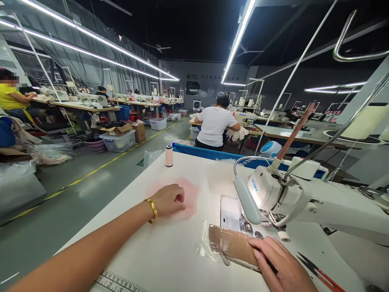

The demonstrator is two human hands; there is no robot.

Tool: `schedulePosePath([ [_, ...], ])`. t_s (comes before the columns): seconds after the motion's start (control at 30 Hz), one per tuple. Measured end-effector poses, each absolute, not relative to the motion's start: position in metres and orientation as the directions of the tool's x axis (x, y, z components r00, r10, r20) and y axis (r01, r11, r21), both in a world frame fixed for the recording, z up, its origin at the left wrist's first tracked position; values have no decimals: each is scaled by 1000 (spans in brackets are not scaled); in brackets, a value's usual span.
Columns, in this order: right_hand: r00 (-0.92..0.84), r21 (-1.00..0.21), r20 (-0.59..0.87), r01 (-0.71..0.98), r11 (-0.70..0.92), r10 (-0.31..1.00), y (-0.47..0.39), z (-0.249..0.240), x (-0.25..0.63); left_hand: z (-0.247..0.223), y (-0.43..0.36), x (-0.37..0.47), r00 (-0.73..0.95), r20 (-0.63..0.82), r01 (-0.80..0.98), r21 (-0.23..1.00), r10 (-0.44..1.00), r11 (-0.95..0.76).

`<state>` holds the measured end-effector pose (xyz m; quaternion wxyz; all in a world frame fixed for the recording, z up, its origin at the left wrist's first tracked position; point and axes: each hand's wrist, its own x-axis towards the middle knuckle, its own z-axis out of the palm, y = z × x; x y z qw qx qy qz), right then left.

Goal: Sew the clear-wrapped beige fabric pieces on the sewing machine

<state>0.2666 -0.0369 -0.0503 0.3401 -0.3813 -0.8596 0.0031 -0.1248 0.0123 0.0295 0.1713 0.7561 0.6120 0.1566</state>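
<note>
My left hand, with a gold bracelet at the wrist, has curled fingers over a blurred, sheer pink patch on the white tabletop. What its fingers hold, if anything, is hidden. My right hand grips the right end of a flat brown piece wrapped in clear plastic. This piece lies just in front of the sewing machine's needle area. Part of a dark object shows under the right fingers. A pink thread spool stands upright at the table's far left corner.
The white sewing machine fills the right side, with its grey lamp over the bed. Red-and-black scissors lie near my right hand. A printed ruler runs along the near edge. A person in white sits ahead.
</note>
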Motion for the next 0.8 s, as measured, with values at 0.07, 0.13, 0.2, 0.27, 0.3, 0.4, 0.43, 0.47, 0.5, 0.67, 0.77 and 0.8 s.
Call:
schedulePosePath([
  [0.07,-461,-267,597,657,705,656,-38,-46,263,23,9,-123,203,14,875,447,979,-188],
  [0.13,-451,-270,614,651,709,648,-40,-43,261,22,9,-122,209,17,870,453,978,-194],
  [0.2,-449,-275,619,645,713,645,-40,-42,260,25,11,-123,221,22,859,468,975,-205],
  [0.27,-449,-282,612,645,710,651,-40,-43,261,29,13,-126,222,27,851,483,975,-207],
  [0.3,-451,-286,602,648,706,659,-39,-45,262,31,12,-127,217,33,849,488,976,-205],
  [0.4,-470,-316,549,649,692,691,-39,-49,265,38,4,-116,209,71,842,494,975,-216],
  [0.43,-472,-337,528,646,685,706,-39,-49,266,41,-2,-107,223,85,834,498,971,-235],
  [0.47,-470,-365,506,644,673,724,-40,-48,266,44,-10,-94,251,96,822,505,963,-264],
  [0.5,-467,-397,478,640,658,744,-42,-46,265,46,-18,-80,300,99,795,523,949,-306],
  [0.67,-405,-584,372,597,550,835,-51,-26,262,59,-42,-12,697,77,408,774,713,-484],
  [0.77,-365,-658,334,569,493,869,-52,-18,262,53,-21,-1,635,155,514,647,757,-563],
  [0.8,-362,-668,320,569,480,875,-52,-17,261,48,-11,-1,619,154,570,586,770,-576],
])
